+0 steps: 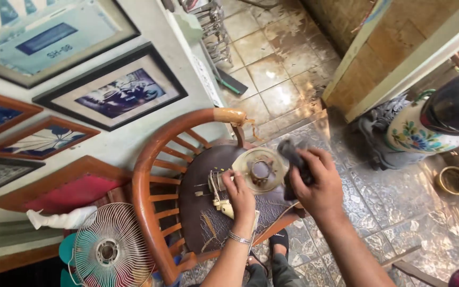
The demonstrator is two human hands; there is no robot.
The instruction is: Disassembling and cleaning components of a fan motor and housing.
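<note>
We are gripping the round clear plastic fan part (261, 170) in our left hand (238, 194) fingers over the wooden chair (155, 159) seat, our right hand (317, 183) fingers clutching a dark rag (293, 154) against it, wire fan guard (110, 250) leaning beside the chair.

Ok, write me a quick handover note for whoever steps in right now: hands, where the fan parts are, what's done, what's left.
Left hand: grips the cream fan motor unit, holding it on the seat of the wooden chair.
Right hand: holds a dark cloth against the round translucent fan part on the motor's front.
Wire fan guard: already off, standing on the floor left of the chair.
Done: the fan is taken apart.
Left: the round part looks grimy, so wiping seems unfinished; nothing is put back together.
</note>
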